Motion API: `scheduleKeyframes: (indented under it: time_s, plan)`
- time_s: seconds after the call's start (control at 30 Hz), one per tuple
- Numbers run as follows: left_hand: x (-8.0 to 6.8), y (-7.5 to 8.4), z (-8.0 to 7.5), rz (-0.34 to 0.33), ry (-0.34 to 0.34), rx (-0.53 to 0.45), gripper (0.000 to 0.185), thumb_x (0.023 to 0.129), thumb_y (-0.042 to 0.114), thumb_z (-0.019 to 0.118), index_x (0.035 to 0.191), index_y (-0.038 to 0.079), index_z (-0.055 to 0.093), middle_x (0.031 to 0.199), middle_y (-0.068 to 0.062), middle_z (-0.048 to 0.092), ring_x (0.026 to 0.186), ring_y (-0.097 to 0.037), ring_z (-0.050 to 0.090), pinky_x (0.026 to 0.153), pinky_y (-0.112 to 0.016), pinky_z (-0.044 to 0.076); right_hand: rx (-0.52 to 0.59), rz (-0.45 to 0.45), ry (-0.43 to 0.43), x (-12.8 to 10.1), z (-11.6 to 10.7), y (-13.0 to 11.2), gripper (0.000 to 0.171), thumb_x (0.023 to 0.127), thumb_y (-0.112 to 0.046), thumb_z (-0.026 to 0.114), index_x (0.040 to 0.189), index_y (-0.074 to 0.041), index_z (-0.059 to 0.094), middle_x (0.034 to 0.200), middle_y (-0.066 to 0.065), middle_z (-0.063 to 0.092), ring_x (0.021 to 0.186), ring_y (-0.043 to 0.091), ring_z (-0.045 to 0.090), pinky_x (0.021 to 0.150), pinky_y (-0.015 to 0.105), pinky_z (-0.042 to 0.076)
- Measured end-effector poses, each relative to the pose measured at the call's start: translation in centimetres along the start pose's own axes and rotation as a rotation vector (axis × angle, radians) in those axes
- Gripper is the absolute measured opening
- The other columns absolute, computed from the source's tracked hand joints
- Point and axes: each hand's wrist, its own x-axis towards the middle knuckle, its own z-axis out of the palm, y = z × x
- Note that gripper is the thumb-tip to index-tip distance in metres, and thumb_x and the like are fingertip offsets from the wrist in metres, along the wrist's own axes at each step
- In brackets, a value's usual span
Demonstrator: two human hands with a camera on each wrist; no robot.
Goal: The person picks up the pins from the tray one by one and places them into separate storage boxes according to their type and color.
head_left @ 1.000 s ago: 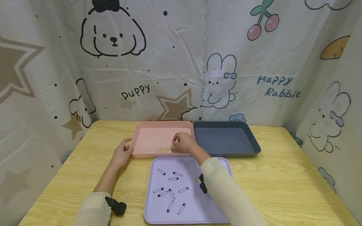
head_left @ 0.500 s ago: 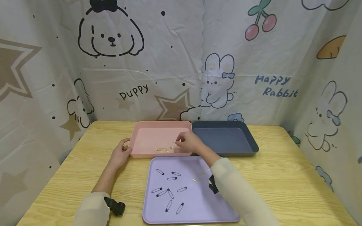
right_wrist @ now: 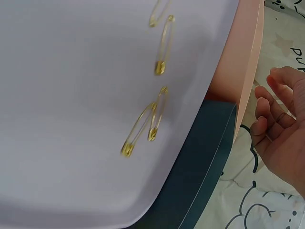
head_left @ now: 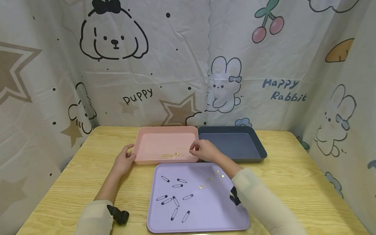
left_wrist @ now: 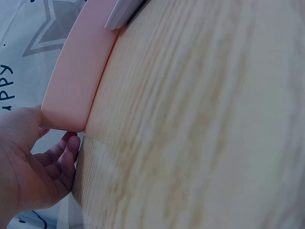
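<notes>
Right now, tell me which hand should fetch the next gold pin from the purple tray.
Right hand: empty, nearest the gold pins. Left hand holds the pink tray.

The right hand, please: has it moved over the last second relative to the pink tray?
Yes. The right hand has drawn rightward, from over the pink tray floor to its right edge, beside the dark blue tray.

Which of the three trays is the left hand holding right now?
The pink tray. The left hand grips its near-left corner; the dark blue tray beside it and the lavender tray in front go untouched by that hand.
</notes>
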Motion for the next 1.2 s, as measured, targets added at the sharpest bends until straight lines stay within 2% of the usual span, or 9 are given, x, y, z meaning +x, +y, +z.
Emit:
scheduleKeyframes:
  time_s: [0.23,0.5,0.8,1.2]
  plan:
    - [0.0,0.1,0.1,0.004,0.001,-0.012,0.051,0.095,0.016,0.042,0.144,0.007,0.030,0.093,-0.011,0.049,0.076,-0.014,0.046,0.065,-0.024,0.042,0.030,-0.003,-0.007,-1.6,-0.6,0.9,0.009,0.086,-0.019,0.064,0.088,-0.011,0.067,0.068,-0.001,0.054,0.059,0.009,0.045,0.053,0.021,0.037]
    - [0.1,0.0,0.1,0.010,0.009,-0.005,0.051,0.095,0.016,0.042,0.143,0.007,0.031,0.087,-0.007,0.046,0.072,-0.013,0.044,0.063,-0.024,0.041,0.056,-0.034,-0.002,-3.5,-1.0,2.0,0.009,0.086,-0.020,0.065,0.086,-0.011,0.068,0.071,-0.003,0.057,0.062,0.007,0.047,0.057,0.021,0.040]
    - [0.0,0.1,0.0,0.001,0.014,0.009,0.050,0.095,0.016,0.042,0.143,0.008,0.031,0.086,-0.008,0.046,0.070,-0.014,0.043,0.061,-0.025,0.039,0.068,-0.003,-0.001,-6.3,-1.0,4.0,0.008,0.086,-0.019,0.064,0.086,-0.012,0.069,0.074,-0.004,0.059,0.067,0.006,0.048,0.061,0.022,0.041]
    - [0.3,-0.2,0.1,0.008,0.016,0.017,0.051,0.094,0.017,0.042,0.143,0.008,0.031,0.082,-0.005,0.044,0.068,-0.013,0.041,0.059,-0.025,0.038,0.024,0.030,-0.012,-9.3,-1.0,7.0,0.004,0.084,-0.017,0.066,0.084,-0.013,0.068,0.071,-0.006,0.056,0.064,0.004,0.044,0.058,0.020,0.039]
